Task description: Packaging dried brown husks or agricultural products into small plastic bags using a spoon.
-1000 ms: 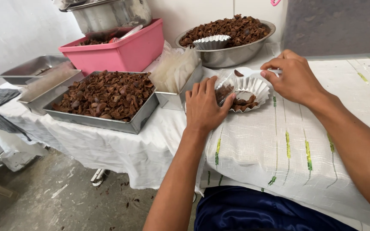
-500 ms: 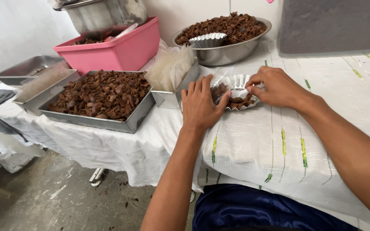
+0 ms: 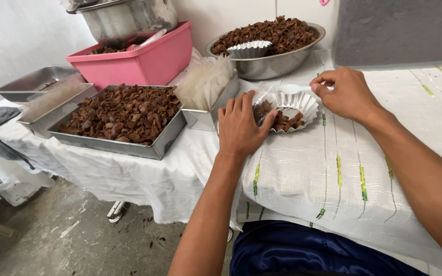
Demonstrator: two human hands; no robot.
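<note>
Left hand point(image 3: 240, 125): palm down, fingers spread, resting against near-left rim of fluted paper cup point(image 3: 297, 105); grips nothing.
Right hand point(image 3: 347, 93): fingertips pinched at cup's far rim.
Cup: on white cloth point(image 3: 328, 179), partly filled with brown pieces.
Left of cup: metal tray point(image 3: 152, 145) of brown pieces.
</note>
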